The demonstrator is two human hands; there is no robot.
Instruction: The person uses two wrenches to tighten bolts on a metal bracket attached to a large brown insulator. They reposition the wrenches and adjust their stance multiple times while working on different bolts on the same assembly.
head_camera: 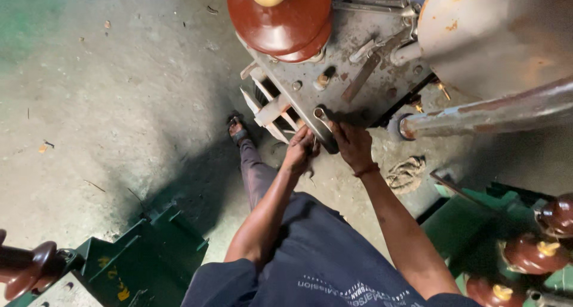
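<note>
Two hands are held at the near edge of a grey metal lid (358,56), where a wrench (325,126) is set on a bolt. The right hand (353,144) is closed around the wrench's handle. The left hand (300,150) is curled just beside it, touching the lid's edge; what it grips cannot be told. A large brown insulator (280,20) stands on the lid. A dirty rag (406,172) lies on the concrete floor (119,104), near the right forearm.
</note>
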